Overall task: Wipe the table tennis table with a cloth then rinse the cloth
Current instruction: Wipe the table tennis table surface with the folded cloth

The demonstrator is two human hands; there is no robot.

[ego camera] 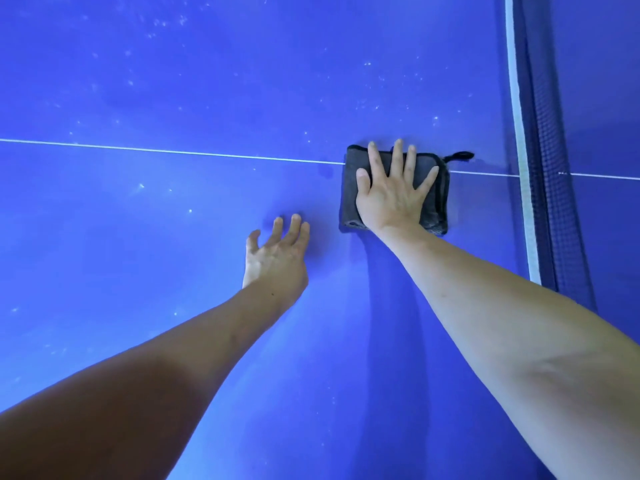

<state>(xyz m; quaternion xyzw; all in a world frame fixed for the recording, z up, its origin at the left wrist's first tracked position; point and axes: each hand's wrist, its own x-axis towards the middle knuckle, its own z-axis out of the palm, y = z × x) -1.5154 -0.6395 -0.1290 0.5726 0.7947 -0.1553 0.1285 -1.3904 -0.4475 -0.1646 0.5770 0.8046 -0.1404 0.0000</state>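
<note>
Right hand (393, 197) presses flat on the cloth (433, 183) by the net (554, 168) — left hand (277, 254) hovers, fingers loose, over the table (173, 81).

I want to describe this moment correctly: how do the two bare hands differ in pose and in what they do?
The right hand lies flat with spread fingers, pressing the folded dark grey cloth; the left hand holds nothing, fingers loosely bent. The right hand covers the thin white centre line; the left is nearer than it. Both reach over the blue table tennis table.

The blue table surface (173, 81) lies open to the left, near and far. At right, the net (550, 168) with its white band blocks passage; it appears to stand upright along the table's right side.
</note>
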